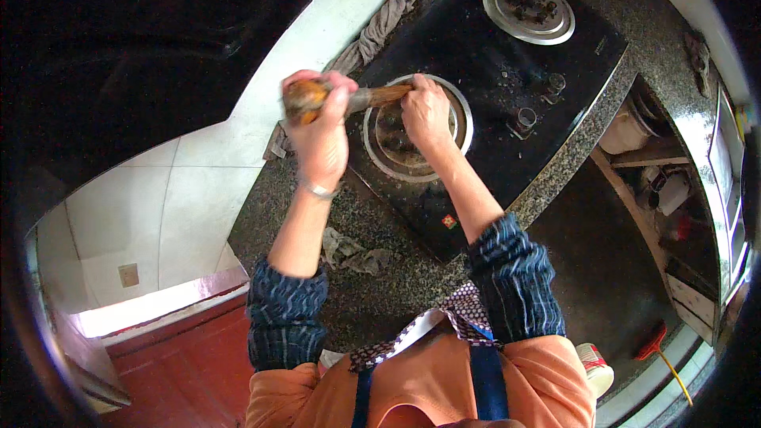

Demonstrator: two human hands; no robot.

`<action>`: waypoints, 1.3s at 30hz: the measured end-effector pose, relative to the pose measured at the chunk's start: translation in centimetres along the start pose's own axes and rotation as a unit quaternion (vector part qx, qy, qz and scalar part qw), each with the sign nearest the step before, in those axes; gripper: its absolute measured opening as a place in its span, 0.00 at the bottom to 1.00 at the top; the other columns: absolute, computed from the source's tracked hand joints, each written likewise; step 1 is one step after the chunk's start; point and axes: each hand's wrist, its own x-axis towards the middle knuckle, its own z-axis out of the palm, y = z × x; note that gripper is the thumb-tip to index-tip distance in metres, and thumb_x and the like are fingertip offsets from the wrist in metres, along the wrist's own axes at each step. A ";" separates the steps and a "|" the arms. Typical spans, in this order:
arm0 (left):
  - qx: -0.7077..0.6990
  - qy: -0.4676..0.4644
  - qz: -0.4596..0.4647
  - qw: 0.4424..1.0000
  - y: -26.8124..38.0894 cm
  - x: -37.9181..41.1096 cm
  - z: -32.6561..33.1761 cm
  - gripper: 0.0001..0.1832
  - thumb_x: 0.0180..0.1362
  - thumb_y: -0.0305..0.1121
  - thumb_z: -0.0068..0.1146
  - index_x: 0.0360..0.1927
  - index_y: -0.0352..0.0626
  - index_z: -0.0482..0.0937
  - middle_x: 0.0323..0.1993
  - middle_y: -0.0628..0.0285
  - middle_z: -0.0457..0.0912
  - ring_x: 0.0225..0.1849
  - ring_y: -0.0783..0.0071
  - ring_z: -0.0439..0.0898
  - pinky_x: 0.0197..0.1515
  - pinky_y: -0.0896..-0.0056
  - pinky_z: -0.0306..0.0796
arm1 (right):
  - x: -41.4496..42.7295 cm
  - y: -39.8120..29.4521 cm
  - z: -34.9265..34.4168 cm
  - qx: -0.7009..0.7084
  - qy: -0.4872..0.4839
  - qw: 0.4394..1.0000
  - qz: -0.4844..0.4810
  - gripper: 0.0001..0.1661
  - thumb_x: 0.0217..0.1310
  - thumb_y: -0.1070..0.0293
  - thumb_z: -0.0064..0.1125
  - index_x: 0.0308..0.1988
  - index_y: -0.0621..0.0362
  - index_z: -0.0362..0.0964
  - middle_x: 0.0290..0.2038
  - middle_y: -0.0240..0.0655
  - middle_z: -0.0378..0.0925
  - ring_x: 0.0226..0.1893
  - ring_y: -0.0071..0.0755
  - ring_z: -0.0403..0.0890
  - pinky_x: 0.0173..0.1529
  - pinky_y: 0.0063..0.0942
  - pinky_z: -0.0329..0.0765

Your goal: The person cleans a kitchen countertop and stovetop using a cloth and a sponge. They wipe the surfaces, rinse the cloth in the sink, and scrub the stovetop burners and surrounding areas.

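My left hand, blurred, is closed around the thick orange-brown end of a brush-like tool with a wooden or bristled far part. At that far end, the fingers of my right hand hold the tool over a round burner plate with a metal rim. This burner is set in a black glass cooktop. A second round burner carries dark, dirty burner parts. Two small round control fittings stand on the glass, one a knob ring, among scattered crumbs.
A twisted grey cloth lies along the wall behind the cooktop. Another crumpled cloth is on the speckled granite counter before me. Open shelves with pots are at the right, and a red-headed broom or squeegee is on the floor.
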 end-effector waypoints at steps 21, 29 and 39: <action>0.121 0.010 -0.116 0.986 2.0 0.1 -2.0 0.15 0.56 0.22 0.55 0.45 0.43 0.66 0.31 0.61 0.76 0.32 0.74 0.75 0.42 0.68 0.70 | -7.5 -2.8 4.8 0.032 -0.073 0.995 -0.058 0.12 0.47 0.72 0.54 0.35 0.66 0.71 0.34 0.49 0.70 0.36 0.50 0.72 0.43 0.44 0.69; 0.093 -0.046 0.020 0.994 1.7 1.0 -0.5 0.20 0.53 0.21 0.55 0.48 0.45 0.64 0.33 0.60 0.74 0.37 0.68 0.74 0.50 0.63 0.68 | 0.1 -2.0 3.3 0.131 -0.044 0.990 -0.015 0.14 0.49 0.75 0.51 0.39 0.68 0.65 0.35 0.52 0.70 0.36 0.59 0.73 0.43 0.51 0.71; 0.126 -0.047 -0.158 0.978 4.6 -1.1 -2.4 0.19 0.49 0.18 0.57 0.43 0.44 0.65 0.28 0.63 0.74 0.32 0.75 0.73 0.41 0.70 0.71 | -9.7 -5.2 3.4 0.135 -0.148 0.979 -0.026 0.17 0.44 0.77 0.54 0.39 0.68 0.63 0.33 0.52 0.69 0.34 0.58 0.73 0.41 0.50 0.74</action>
